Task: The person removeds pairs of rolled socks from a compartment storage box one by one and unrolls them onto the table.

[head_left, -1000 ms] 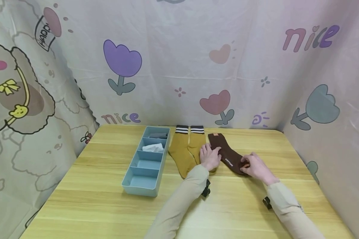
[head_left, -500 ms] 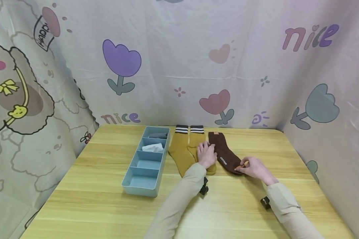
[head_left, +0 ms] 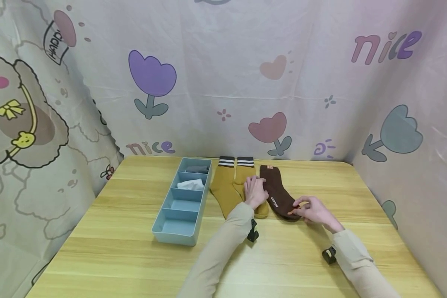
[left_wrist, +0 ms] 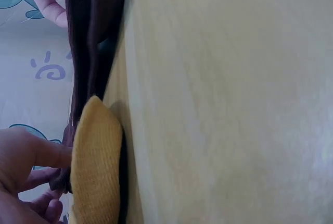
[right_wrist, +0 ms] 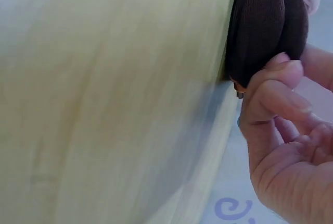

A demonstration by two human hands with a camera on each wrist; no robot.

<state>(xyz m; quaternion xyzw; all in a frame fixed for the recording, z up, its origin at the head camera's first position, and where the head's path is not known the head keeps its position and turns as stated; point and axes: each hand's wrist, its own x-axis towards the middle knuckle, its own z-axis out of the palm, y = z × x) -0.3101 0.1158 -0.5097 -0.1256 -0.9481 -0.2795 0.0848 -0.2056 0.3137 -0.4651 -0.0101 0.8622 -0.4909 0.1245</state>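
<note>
A stacked pair of dark brown socks (head_left: 279,194) lies flat with white "COTTON" lettering, an orange patch on the cuff and some orange at the toe. My right hand (head_left: 314,210) pinches the toe end; the right wrist view shows thumb and finger on the brown fabric (right_wrist: 260,26). At the socks' left edge my left hand (head_left: 255,192) holds the fabric between thumb and fingers, partly hidden in the left wrist view. Beneath and beside that hand lie two mustard socks (head_left: 225,186) with striped cuffs. One mustard toe (left_wrist: 99,166) stands in front of the brown socks.
A blue-grey organizer box (head_left: 176,239) with several compartments stands left of the socks. A dark grey rolled item (head_left: 196,169) lies in its far compartment, and a white folded item (head_left: 191,184) in the one before it. A printed curtain (head_left: 208,82) hangs behind the wooden table (head_left: 108,248).
The toe end of the brown socks has moved left with my right hand, so they lie straighter, closer to the mustard socks. My left hand has shifted slightly left.
</note>
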